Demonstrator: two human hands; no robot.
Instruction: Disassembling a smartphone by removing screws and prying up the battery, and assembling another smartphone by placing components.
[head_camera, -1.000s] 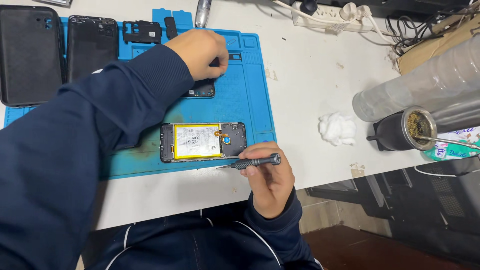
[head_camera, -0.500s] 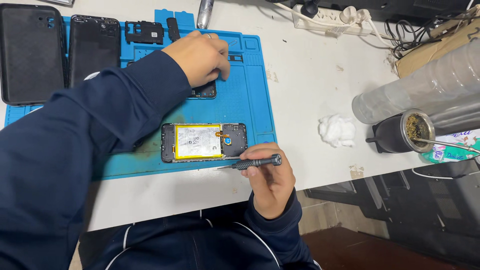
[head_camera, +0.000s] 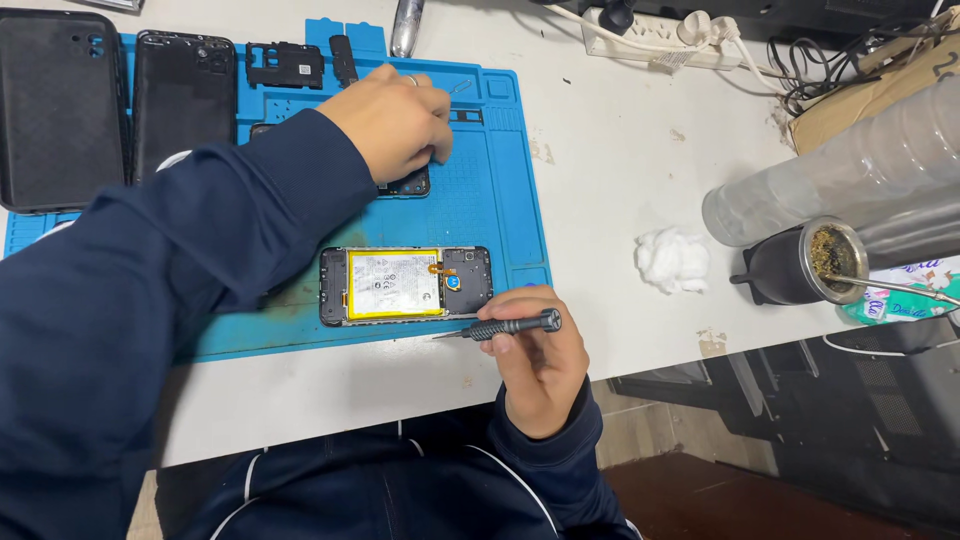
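Head view showed the right hand (head_camera: 535, 365) pinching a screwdriver (head_camera: 505, 327) at the mat's (head_camera: 500, 200) front edge, beside the opened phone (head_camera: 405, 285); the left hand (head_camera: 395, 125), fingers curled, touched a part near the mat's far edge.

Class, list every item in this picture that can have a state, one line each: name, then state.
opened phone: back off, yellow battery exposed, lying flat on the blue mat
screwdriver: held level in the right hand, tip off the phone
left hand: resting on a dark part on the mat
two back covers: detached, lying flat
metal cup: upright, filled, straw in
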